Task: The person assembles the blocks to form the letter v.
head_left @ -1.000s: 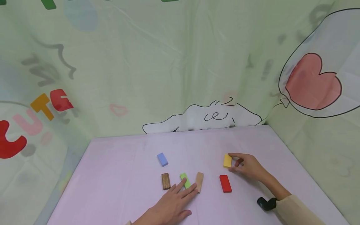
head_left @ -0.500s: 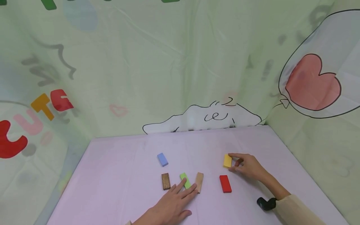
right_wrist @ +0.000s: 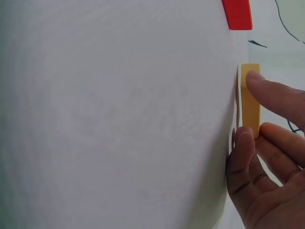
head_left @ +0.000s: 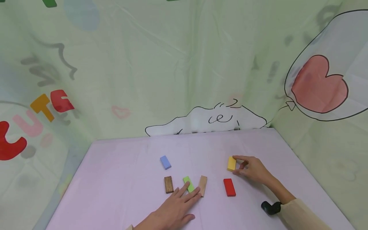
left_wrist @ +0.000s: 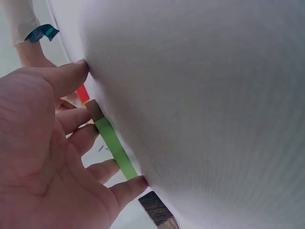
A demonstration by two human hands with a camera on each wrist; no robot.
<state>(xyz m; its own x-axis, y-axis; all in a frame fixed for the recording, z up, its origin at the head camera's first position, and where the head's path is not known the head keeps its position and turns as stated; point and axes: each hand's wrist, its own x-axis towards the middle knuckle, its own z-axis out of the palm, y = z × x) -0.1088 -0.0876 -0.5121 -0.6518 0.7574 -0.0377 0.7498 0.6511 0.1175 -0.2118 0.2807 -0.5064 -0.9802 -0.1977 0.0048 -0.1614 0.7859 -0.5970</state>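
Observation:
My left hand (head_left: 176, 209) lies with fingers spread over the near ends of a green block (head_left: 187, 180) and a light wooden block (head_left: 203, 184). In the left wrist view its fingertips touch the side of the green block (left_wrist: 117, 150). A dark brown wooden block (head_left: 168, 184) lies just left of these fingers. At the right, my right hand (head_left: 254, 171) pinches a yellow block (head_left: 231, 163) by its two ends, between thumb and index finger. The right wrist view has the thumb on one end of the yellow block (right_wrist: 250, 107), low at the table.
Nearer than the yellow block lies a red block (head_left: 229, 187). A blue block (head_left: 165, 162) sits farther back on the left. A pale lilac cloth covers the table (head_left: 120, 179), and printed curtains (head_left: 149, 64) rise behind and at both sides. A black device (head_left: 271, 208) is at my right wrist.

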